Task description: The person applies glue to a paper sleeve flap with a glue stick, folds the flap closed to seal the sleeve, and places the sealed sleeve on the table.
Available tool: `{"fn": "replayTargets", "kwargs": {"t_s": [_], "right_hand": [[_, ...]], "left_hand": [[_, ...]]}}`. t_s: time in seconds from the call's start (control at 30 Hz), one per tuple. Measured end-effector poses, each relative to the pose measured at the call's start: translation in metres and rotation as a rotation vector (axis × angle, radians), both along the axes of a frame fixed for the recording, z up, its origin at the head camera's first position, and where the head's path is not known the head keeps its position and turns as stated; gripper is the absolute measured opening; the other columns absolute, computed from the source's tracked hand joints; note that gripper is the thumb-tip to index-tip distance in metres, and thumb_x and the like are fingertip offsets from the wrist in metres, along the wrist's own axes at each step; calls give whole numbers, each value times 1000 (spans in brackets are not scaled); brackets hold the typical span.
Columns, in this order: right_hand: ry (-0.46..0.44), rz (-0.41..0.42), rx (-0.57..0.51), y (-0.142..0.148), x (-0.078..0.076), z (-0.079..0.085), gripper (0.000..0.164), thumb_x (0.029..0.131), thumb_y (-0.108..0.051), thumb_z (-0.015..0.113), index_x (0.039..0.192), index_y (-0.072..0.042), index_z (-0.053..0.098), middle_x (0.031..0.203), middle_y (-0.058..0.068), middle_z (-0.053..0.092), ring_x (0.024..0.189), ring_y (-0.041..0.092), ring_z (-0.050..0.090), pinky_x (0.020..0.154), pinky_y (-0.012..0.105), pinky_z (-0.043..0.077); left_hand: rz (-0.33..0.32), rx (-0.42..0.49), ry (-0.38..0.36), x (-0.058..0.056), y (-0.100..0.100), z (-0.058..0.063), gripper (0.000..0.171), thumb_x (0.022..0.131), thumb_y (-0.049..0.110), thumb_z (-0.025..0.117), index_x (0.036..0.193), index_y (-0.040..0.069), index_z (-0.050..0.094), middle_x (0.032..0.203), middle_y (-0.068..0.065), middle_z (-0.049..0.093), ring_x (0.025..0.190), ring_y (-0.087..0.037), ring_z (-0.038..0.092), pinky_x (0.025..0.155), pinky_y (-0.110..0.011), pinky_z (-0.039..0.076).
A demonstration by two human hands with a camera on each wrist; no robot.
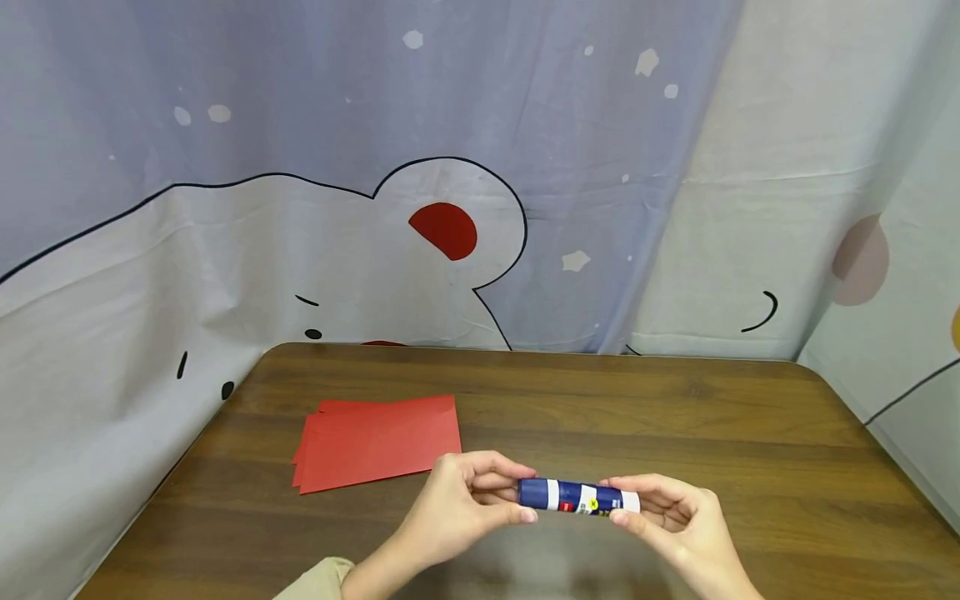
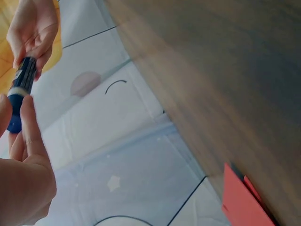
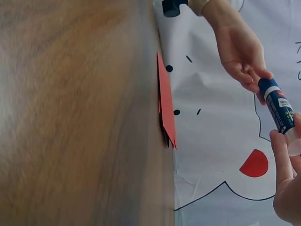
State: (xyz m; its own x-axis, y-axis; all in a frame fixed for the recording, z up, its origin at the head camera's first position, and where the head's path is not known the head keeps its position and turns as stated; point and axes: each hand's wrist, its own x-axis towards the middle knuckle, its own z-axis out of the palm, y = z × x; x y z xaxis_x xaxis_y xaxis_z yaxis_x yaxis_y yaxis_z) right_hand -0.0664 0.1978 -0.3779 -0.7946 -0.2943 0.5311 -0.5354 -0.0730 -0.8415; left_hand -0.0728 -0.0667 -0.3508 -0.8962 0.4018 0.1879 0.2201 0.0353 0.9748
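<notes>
A dark blue glue stick (image 1: 577,497) with white bands and a printed label is held level above the table between both hands. My left hand (image 1: 465,504) pinches its blue cap (image 1: 533,492) between thumb and fingers. At the other end, my right hand (image 1: 671,521) grips the white base (image 1: 631,502) with thumb and fingertips. In the right wrist view the label on the glue stick (image 3: 280,109) shows a small code patch, and the cap sits against the white ring. Behind the left hand lie red paper envelopes (image 1: 382,442), stacked unevenly.
The brown wooden table (image 1: 675,417) has rounded far corners. A curtain (image 1: 585,167) with cartoon bears and pale spots hangs right behind it and wraps round both sides. The red stack lies left of the table's middle.
</notes>
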Motion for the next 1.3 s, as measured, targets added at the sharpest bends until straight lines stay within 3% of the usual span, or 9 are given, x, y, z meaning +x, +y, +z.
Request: {"fn": "replayTargets", "kwargs": {"t_s": [0.2, 0.43, 0.87, 1.13, 1.3], "right_hand": [[-15, 2, 7, 1, 3, -1, 42, 75, 24, 61, 107, -2, 70, 106, -6, 73, 87, 5, 71, 71, 19, 56], [17, 9, 6, 2, 4, -1, 45, 73, 26, 61, 107, -2, 70, 107, -5, 73, 92, 5, 70, 72, 19, 55], [-10, 25, -2, 4, 4, -6, 47, 75, 26, 59, 109, -4, 70, 106, -6, 73, 87, 4, 70, 70, 19, 55], [-1, 41, -27, 2, 5, -10, 46, 75, 27, 59, 109, -2, 70, 105, -5, 73, 86, 4, 70, 71, 19, 55], [-50, 40, -29, 0, 7, -11, 45, 76, 25, 59, 109, -3, 70, 102, -5, 73, 85, 4, 70, 71, 19, 56]], "left_hand": [[-36, 47, 60, 1, 1, -7, 32, 76, 7, 79, 104, -3, 69, 100, -22, 72, 84, -12, 72, 74, -24, 57], [-54, 25, 92, 2, 2, -7, 30, 77, 7, 79, 104, -2, 69, 96, -21, 73, 82, -5, 70, 74, -24, 57], [-41, -26, 185, 1, 7, -6, 27, 77, 8, 79, 101, 1, 70, 93, -16, 74, 81, -10, 72, 72, -24, 57], [-43, -46, 200, 2, 6, -6, 26, 77, 8, 79, 100, 1, 70, 92, -16, 75, 80, -9, 72, 71, -25, 57], [-47, -53, 204, 2, 5, -7, 25, 77, 8, 79, 99, 1, 70, 91, -16, 75, 80, -8, 72, 70, -25, 57]]}}
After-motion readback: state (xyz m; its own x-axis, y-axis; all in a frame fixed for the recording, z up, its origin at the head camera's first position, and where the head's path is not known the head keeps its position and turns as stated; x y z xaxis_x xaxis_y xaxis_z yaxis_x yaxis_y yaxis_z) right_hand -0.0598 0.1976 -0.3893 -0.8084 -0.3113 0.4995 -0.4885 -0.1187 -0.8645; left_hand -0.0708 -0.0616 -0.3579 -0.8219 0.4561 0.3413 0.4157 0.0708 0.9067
